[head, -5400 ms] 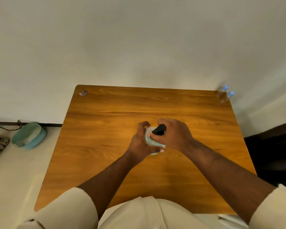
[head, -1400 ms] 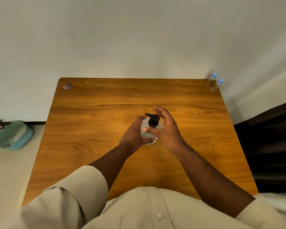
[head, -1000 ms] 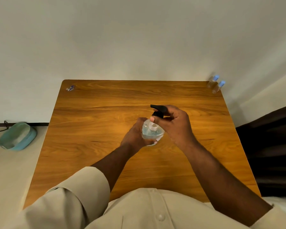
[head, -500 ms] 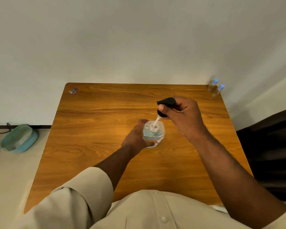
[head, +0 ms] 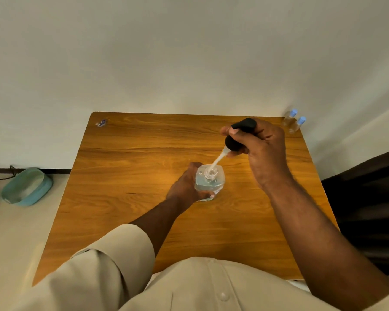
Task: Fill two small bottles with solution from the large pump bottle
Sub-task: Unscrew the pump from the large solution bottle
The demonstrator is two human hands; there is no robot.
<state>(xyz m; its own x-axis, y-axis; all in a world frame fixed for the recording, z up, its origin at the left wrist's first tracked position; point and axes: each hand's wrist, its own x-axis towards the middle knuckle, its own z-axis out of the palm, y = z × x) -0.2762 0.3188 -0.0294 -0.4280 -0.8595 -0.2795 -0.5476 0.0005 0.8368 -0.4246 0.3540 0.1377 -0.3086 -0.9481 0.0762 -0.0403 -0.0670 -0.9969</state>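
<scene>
The large clear bottle [head: 209, 182] of pale blue solution stands upright mid-table, its neck uncapped. My left hand [head: 184, 187] wraps its left side and holds it. My right hand [head: 261, 149] grips the black pump head [head: 238, 135], lifted up and to the right of the bottle. The pump's white dip tube [head: 217, 161] slants down into the bottle's mouth. Two small clear bottles with blue caps [head: 293, 121] stand side by side at the table's far right corner, out of both hands' reach.
The wooden table [head: 144, 198] stands against a white wall. A small crumpled wrapper [head: 101, 123] lies at its far left corner. A teal tub [head: 26, 186] sits on the floor to the left. Something dark [head: 368, 198] stands right of the table.
My right hand unscrewed the pump head and has raised it up and to the right, drawing the tube most of the way out. My left hand kept holding the bottle still.
</scene>
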